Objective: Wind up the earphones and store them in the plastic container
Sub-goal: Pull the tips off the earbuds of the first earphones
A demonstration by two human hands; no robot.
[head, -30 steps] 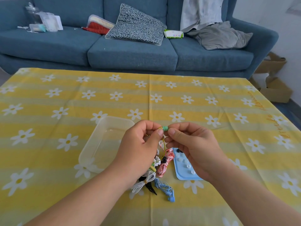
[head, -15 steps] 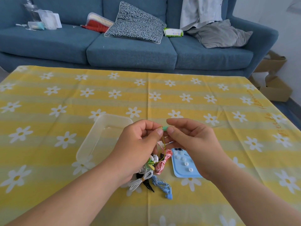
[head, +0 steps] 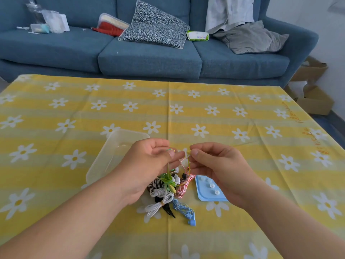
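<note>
My left hand [head: 149,163] and my right hand [head: 214,165] are raised over a heap of earphones [head: 168,186] on the yellow tablecloth. Each hand pinches one earbud end of the green-yellow earphones [head: 189,161], whose thin cords hang down into the heap. The heap holds wound bundles: a white one [head: 158,202], a blue one [head: 183,210], a red-and-white one [head: 183,186] and a black-and-white one. The clear plastic container [head: 112,156] stands just left of my left hand, partly hidden by it.
A light blue lid [head: 207,191] with small white ear tips on it lies right of the heap, under my right wrist. A blue sofa [head: 149,57] with cushions and clothes runs behind the table. Cardboard boxes [head: 313,101] sit on the floor at the right.
My hands have moved apart. The two earbuds, held together before, are now separated, one in each hand. The view has shifted slightly downward.
</note>
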